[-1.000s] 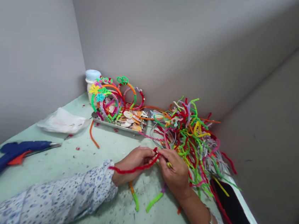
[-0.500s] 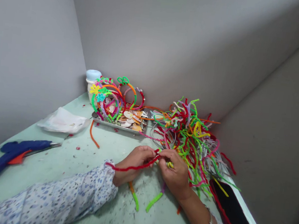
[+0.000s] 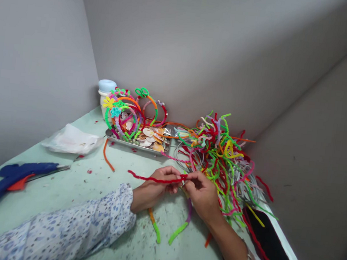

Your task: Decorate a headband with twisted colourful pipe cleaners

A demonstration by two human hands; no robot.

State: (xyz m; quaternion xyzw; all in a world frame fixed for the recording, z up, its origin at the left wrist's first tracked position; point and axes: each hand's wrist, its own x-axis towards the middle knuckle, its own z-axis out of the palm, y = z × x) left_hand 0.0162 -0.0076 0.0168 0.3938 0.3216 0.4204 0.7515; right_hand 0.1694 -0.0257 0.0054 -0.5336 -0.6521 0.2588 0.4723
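A fuzzy red pipe cleaner (image 3: 149,179) runs between my two hands, its free end pointing left over my left wrist. My left hand (image 3: 158,186) is closed, pinching it near its right part. My right hand (image 3: 202,195) is also closed, with thumb and forefinger on the short bent red end. The fingertips of both hands nearly meet. Beneath them lies a band wrapped in coloured pipe cleaner; its green-tipped left leg (image 3: 154,226) and right leg (image 3: 179,232) show, while its top is mostly hidden by my hands.
A large tangle of pipe cleaners (image 3: 222,164) lies to the right, beside a black flat object (image 3: 268,243). Behind are a metal tray (image 3: 137,146) of small pieces, decorated headbands (image 3: 125,116) and a blue-lidded container (image 3: 106,86). At left are a plastic bag (image 3: 71,139) and a blue glue gun (image 3: 16,181).
The red pipe cleaner's free end has swung upward, away from my left sleeve, and now lies straighter. My fingertips have shifted slightly at the bent red end.
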